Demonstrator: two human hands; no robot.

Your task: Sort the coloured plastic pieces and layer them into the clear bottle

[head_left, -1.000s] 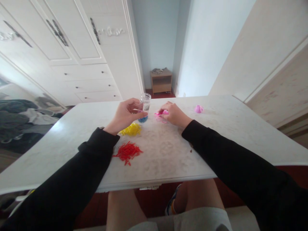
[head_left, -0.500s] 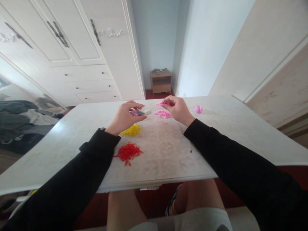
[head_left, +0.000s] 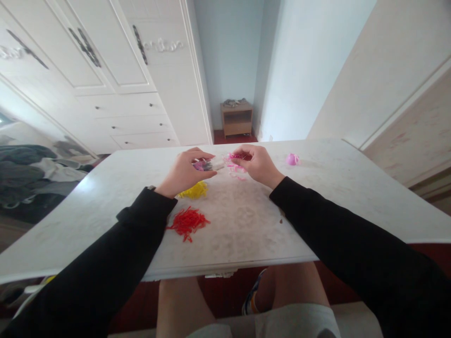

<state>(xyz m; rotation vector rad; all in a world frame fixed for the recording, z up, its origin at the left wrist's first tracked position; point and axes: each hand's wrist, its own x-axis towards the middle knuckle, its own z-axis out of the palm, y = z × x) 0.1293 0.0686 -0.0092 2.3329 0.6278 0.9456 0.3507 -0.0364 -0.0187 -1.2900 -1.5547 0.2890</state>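
Note:
My left hand [head_left: 186, 171] is wrapped around a clear plastic container [head_left: 218, 163] with a purple and dark label, tipped on its side with its end toward the right. My right hand [head_left: 259, 164] pinches a small bunch of pink bands [head_left: 233, 156] at that end of the container. Some loose pink bands [head_left: 237, 176] lie on the table just below its fingers. Nearer to me are a pile of yellow bands [head_left: 194, 190], partly behind my left hand, and a pile of red bands [head_left: 188, 222]. Whether the bands are elastic, I cannot tell.
A small round purple object [head_left: 292, 159] with a pink part sits to the right on the white table [head_left: 246, 225]. A tiny dark speck [head_left: 281, 220] is by my right sleeve. Beyond stand a white wardrobe [head_left: 127, 112] and a wooden nightstand [head_left: 237, 119]; clothes [head_left: 31, 173] are heaped at left.
My right hand has moved slightly down and left with the pink bands, closer to the container's end. Less of the loose pink pile shows. My left hand keeps its hold, barely shifted.

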